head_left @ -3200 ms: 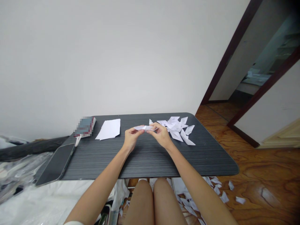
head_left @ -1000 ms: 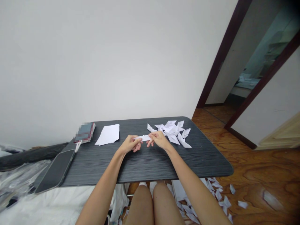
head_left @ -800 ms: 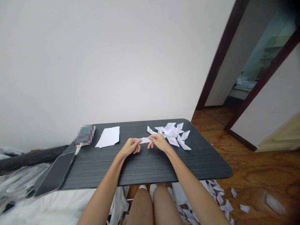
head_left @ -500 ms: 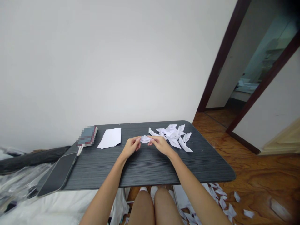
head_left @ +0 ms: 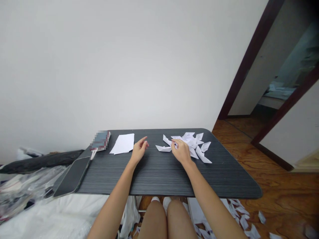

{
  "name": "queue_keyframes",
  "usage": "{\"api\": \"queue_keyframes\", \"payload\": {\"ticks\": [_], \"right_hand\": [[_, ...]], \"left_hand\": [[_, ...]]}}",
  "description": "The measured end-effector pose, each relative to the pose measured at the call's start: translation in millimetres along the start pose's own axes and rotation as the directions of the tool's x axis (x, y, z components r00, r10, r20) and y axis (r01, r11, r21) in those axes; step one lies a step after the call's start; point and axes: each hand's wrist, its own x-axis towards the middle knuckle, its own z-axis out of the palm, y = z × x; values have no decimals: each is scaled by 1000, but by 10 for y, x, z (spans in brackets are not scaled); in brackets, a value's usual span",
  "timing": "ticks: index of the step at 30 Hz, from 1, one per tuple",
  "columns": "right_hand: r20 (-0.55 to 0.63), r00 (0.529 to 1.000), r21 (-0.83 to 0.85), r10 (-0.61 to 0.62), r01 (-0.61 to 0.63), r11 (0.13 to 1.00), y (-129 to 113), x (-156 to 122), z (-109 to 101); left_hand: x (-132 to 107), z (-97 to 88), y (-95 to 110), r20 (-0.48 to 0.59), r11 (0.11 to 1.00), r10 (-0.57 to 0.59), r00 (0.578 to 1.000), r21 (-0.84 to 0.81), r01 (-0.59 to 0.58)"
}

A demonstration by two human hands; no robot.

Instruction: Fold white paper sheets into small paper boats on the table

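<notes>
My left hand (head_left: 140,150) hovers over the table just right of a small stack of white paper sheets (head_left: 124,144). Its fingers are apart and nothing is in them. A folded white paper boat (head_left: 163,149) lies on the table, its right end beside my right hand (head_left: 180,150). That hand is loosely curled with thumb and finger apart, at the left side of a pile of folded paper boats (head_left: 190,141), part of which it hides.
The dark table (head_left: 159,179) stands against a white wall. A book (head_left: 101,140) and a dark tablet-like slab (head_left: 72,175) lie at its left. Folded papers (head_left: 240,212) litter the wooden floor at lower right, near a doorway.
The folded paper boat held between both hands now lies on the table left of the pile. My hands have moved apart, and the view has shifted slightly.
</notes>
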Motion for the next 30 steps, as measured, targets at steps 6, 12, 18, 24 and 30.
{"api": "queue_keyframes", "payload": {"ticks": [6,12,18,24,30], "right_hand": [[177,934,-72,-309,326,943,-137,-68,84],[360,884,-155,-298,372,915,-153,-159,243],[221,959,-262,-180,236,936,-135,-131,206],[82,988,-263,-135,152,953,-146,-105,198],[84,986,-225,-142,157,961,-134,-109,197]], "left_hand": [[21,-694,-213,-55,882,155,986,457,-113],[-38,-979,-467,138,819,67,988,558,-133],[-34,-976,-505,108,821,43,993,562,-96],[-17,-995,-507,49,871,-24,999,491,-3],[-21,-997,-533,70,864,22,997,501,-54]]}}
